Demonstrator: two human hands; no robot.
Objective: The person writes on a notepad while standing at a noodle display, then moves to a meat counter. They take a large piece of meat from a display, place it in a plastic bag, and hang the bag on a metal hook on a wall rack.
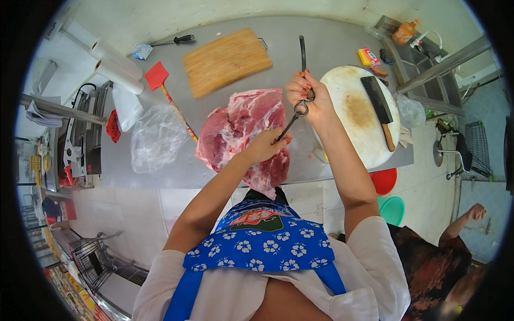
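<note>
A large slab of raw meat (pixel 257 116), seemingly pork, lies on the stainless steel table (pixel 225 24), its lower end hanging over the front edge. Above its right side I hold a dark metal rod tool (pixel 301 109) with ring-shaped loops at its middle; it looks like a linked meat hook. My right hand (pixel 307 94) grips the upper section, whose bent end points away from me. My left hand (pixel 265 146) grips the lower section close over the meat, hiding its tip. Right of my right hand is a round white chopping board (pixel 345 136) with a cleaver (pixel 375 98) on it.
A wooden cutting board (pixel 227 60), sharpening steel (pixel 182 39), red fly swatter (pixel 157 76) and plastic bag (pixel 158 138) lie on the table. A sink (pixel 437 76) stands at right. Red (pixel 384 181) and green (pixel 392 210) basins sit below, near another person's arm (pixel 461 224).
</note>
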